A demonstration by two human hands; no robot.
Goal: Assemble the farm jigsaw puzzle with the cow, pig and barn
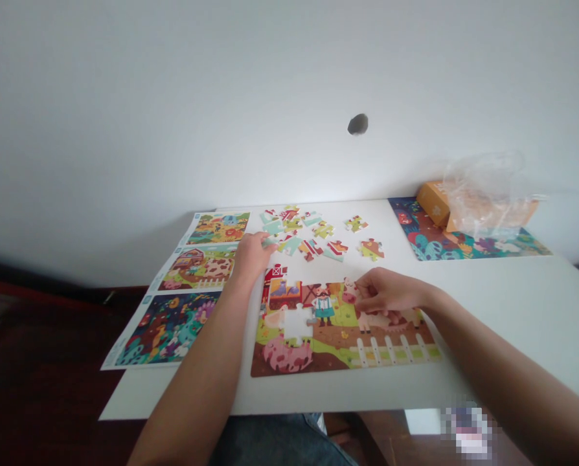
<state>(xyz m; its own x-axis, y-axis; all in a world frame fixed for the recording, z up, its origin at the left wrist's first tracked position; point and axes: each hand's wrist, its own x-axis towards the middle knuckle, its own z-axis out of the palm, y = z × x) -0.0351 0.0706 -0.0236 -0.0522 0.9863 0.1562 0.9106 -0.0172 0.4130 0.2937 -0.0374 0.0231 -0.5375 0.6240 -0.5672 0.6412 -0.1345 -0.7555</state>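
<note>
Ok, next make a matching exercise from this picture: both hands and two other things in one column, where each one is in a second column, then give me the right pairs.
Things:
1. Left hand
2. Right hand
3. Orange cardboard box
4. Printed picture sheet

Places:
A. Along the left side of the table
B. On the garden picture at the far right
C. Touching the loose jigsaw pieces
D. Over the farm jigsaw puzzle

Right pairs: 1-C, 2-D, 3-B, 4-A

The left hand (253, 257) and right hand (386, 291) are bare, above blue jeans (274, 445).
</note>
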